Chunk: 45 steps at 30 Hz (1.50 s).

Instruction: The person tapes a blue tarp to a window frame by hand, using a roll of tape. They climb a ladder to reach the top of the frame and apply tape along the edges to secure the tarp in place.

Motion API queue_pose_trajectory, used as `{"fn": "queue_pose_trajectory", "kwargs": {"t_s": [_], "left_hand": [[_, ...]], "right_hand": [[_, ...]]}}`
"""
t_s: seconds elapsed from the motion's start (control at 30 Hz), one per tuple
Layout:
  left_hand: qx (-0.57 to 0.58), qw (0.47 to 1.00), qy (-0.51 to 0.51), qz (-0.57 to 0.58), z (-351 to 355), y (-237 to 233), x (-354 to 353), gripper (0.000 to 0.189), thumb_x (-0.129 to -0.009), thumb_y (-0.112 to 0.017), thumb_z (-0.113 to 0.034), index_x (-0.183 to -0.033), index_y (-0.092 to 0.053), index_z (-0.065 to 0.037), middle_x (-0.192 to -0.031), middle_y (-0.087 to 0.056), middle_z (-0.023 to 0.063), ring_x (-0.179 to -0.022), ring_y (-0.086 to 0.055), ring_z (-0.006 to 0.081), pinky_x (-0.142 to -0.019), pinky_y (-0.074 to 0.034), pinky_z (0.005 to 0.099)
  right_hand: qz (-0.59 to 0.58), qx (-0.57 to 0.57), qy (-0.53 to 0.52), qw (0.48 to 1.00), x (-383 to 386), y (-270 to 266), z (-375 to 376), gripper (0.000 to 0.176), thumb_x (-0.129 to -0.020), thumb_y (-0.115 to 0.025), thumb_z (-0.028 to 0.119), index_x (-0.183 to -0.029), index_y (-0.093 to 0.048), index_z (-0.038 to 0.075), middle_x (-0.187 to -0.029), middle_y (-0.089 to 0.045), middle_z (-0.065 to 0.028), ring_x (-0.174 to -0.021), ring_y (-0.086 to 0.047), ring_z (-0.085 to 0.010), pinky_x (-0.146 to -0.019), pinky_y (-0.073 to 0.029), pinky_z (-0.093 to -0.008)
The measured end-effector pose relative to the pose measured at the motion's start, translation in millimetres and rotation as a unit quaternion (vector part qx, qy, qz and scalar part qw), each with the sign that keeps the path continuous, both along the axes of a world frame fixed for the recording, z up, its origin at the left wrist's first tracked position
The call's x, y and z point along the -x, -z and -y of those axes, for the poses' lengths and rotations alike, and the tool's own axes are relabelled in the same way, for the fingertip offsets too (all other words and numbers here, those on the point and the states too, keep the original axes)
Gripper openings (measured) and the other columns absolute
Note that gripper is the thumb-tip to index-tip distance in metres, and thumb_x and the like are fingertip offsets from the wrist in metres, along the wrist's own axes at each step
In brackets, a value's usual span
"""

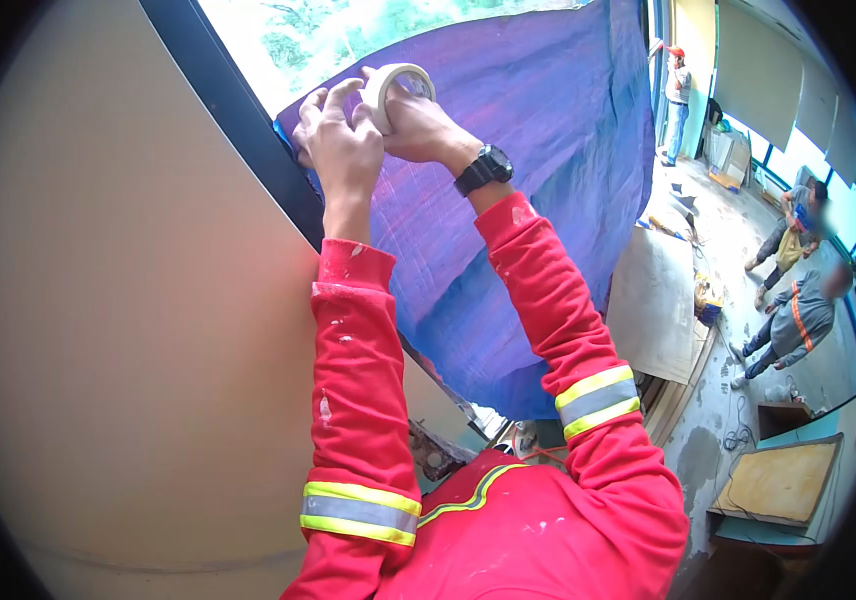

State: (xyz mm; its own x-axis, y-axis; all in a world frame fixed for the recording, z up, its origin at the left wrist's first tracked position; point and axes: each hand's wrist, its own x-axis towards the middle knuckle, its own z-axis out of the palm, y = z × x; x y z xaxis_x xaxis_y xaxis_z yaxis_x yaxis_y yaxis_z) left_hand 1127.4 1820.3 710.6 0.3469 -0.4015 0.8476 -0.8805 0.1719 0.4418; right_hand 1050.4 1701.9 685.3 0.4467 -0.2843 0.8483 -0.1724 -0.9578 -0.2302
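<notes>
A large blue-purple tarp (pixel 508 200) hangs across the window beside a dark frame (pixel 238 120). At its upper left corner, my left hand (pixel 340 145) presses with bent fingers against the tarp edge near the frame; what its fingertips hold, if anything, is hidden. My right hand (pixel 416 125), with a black watch (pixel 484 170) on the wrist, is closed around a roll of whitish tape (pixel 376 98). Both hands are close together, raised high, the roll between them.
A beige wall panel (pixel 128 300) fills the left side. Boards (pixel 651 300) lean below the tarp at right. Several people stand farther off, one in a grey jacket (pixel 800 320). Cables (pixel 738 435) lie on the floor by a wooden-topped table (pixel 778 482).
</notes>
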Motion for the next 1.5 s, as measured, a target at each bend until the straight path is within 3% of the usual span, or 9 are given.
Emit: {"fn": "queue_pose_trajectory", "kwargs": {"t_s": [0.2, 0.5, 0.6, 0.7, 0.83, 1.0, 1.1, 1.43, 1.5], "left_hand": [[0.008, 0.998, 0.03, -0.058, -5, -7, -1, 0.017, -0.094, -0.063, -0.017, -0.106, -0.071, -0.007, -0.118, -0.059, 0.0212, -0.101, -0.065, 0.0316, -0.089, -0.05, 0.0405], [0.08, 0.987, -0.01, -0.136, -5, -18, 5, 0.017, -0.096, -0.058, -0.009, -0.105, -0.061, 0.005, -0.107, -0.059, 0.0202, -0.093, -0.063, 0.0304, -0.082, -0.049, 0.0398], [0.093, 0.987, -0.023, -0.128, 6, -13, 1, 0.012, -0.096, -0.055, -0.008, -0.1, -0.057, 0.003, -0.108, -0.054, 0.0194, -0.092, -0.06, 0.0343, -0.083, -0.047, 0.0442], [0.168, 0.978, -0.069, -0.105, 16, -6, 9, 0.011, -0.097, -0.051, -0.006, -0.099, -0.054, 0.005, -0.106, -0.054, 0.0189, -0.094, -0.058, 0.0339, -0.085, -0.043, 0.0444], [0.228, 0.965, -0.073, -0.11, 29, 8, 11, 0.015, -0.099, -0.047, -0.005, -0.103, -0.048, 0.009, -0.104, -0.052, 0.0208, -0.095, -0.055, 0.0328, -0.087, -0.044, 0.0421], [0.284, 0.943, -0.067, -0.157, 35, 12, 19, 0.018, -0.102, -0.041, -0.009, -0.107, -0.043, 0.009, -0.103, -0.051, 0.0214, -0.096, -0.054, 0.0353, -0.089, -0.042, 0.044], [0.317, 0.939, -0.059, -0.12, 38, 14, 15, 0.019, -0.102, -0.039, -0.01, -0.106, -0.043, 0.008, -0.107, -0.05, 0.0227, -0.1, -0.052, 0.0364, -0.091, -0.041, 0.0449], [0.359, 0.931, -0.045, -0.047, 47, 15, 15, 0.008, -0.098, -0.041, -0.003, -0.102, -0.041, 0.004, -0.119, -0.047, 0.0231, -0.112, -0.046, 0.0371, -0.097, -0.035, 0.0451], [0.369, 0.927, -0.043, -0.056, 49, 14, 17, 0.007, -0.098, -0.041, -0.003, -0.101, -0.042, 0.003, -0.119, -0.047, 0.0222, -0.113, -0.046, 0.0359, -0.097, -0.036, 0.0442]], "right_hand": [[-0.148, 0.014, 0.083, 0.985, 22, -25, -29, 0.036, -0.077, -0.073, 0.031, -0.1, -0.071, 0.004, -0.129, -0.05, -0.0226, -0.108, -0.061, -0.0377, -0.095, -0.05, -0.045], [-0.186, -0.005, 0.053, 0.981, 29, -46, -13, 0.052, -0.081, -0.072, 0.048, -0.102, -0.07, 0.001, -0.112, -0.064, -0.0227, -0.104, -0.063, -0.0354, -0.093, -0.049, -0.0432], [-0.126, 0.022, -0.032, 0.991, 37, -40, -2, 0.063, -0.082, -0.068, 0.056, -0.103, -0.068, -0.003, -0.114, -0.064, -0.0249, -0.105, -0.061, -0.0379, -0.095, -0.047, -0.0454], [-0.041, 0.128, 0.018, 0.991, 44, -36, 2, 0.066, -0.083, -0.066, 0.059, -0.104, -0.067, -0.004, -0.113, -0.063, -0.0268, -0.108, -0.059, -0.0393, -0.095, -0.046, -0.0468], [-0.112, 0.013, 0.009, 0.994, 44, -49, 11, 0.065, -0.088, -0.06, 0.059, -0.109, -0.066, -0.002, -0.112, -0.063, -0.0277, -0.11, -0.059, -0.0392, -0.095, -0.046, -0.0454], [-0.054, 0.128, 0.088, 0.987, 25, -62, -5, 0.043, -0.089, -0.058, 0.043, -0.099, -0.071, 0.004, -0.096, -0.07, -0.0204, -0.093, -0.067, -0.0355, -0.089, -0.05, -0.046], [-0.126, 0.094, 0.133, 0.979, 24, -82, -29, 0.043, -0.09, -0.057, 0.043, -0.1, -0.071, 0.004, -0.098, -0.071, -0.0198, -0.094, -0.068, -0.034, -0.09, -0.05, -0.045], [-0.092, 0.037, 0.221, 0.97, 11, -76, -38, 0.044, -0.092, -0.056, 0.045, -0.108, -0.068, 0.005, -0.101, -0.069, -0.023, -0.093, -0.069, -0.0358, -0.083, -0.054, -0.0463], [-0.057, 0.069, 0.231, 0.969, 10, -73, -42, 0.043, -0.091, -0.057, 0.044, -0.1, -0.07, 0.004, -0.093, -0.069, -0.0225, -0.084, -0.071, -0.0345, -0.077, -0.057, -0.0445]]}}
